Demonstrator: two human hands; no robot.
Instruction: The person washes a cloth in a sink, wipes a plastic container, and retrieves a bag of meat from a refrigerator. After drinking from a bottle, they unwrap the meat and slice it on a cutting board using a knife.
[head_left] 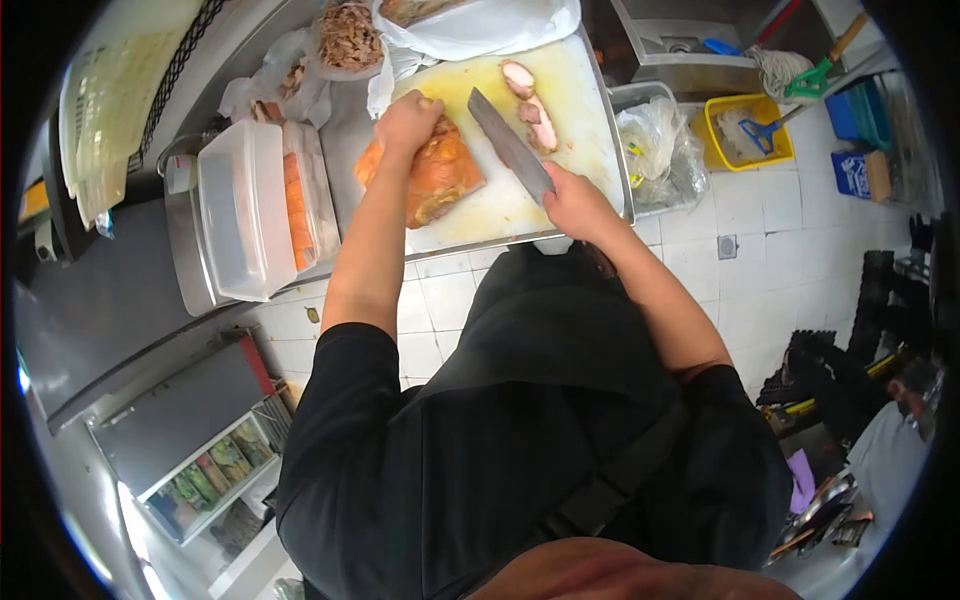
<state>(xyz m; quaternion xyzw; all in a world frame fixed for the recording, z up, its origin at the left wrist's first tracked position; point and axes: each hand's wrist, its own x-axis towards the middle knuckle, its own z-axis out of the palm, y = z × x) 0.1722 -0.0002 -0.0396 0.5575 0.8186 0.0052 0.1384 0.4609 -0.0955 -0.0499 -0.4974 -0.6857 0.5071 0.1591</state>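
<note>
A large slab of orange-brown cooked meat [445,175] lies on the white cutting board [545,215], near its left side. My left hand [408,122] grips its upper edge with curled fingers, partly hidden behind the wrist. In my right hand [583,203] is the handle of a broad-bladed knife [508,145]. The blade points up and to the left, over the board and apart from the slab. Several pale pieces of sliced meat [541,122] lie in a line at the board's upper right.
Left of the board stand a clear plastic tub [245,212] and a container holding orange meat [298,205]. Bagged shredded meat [349,40] and a white plastic bag [480,28] sit behind. Right of the counter are a plastic-lined bin [650,150] and a yellow bucket [748,130].
</note>
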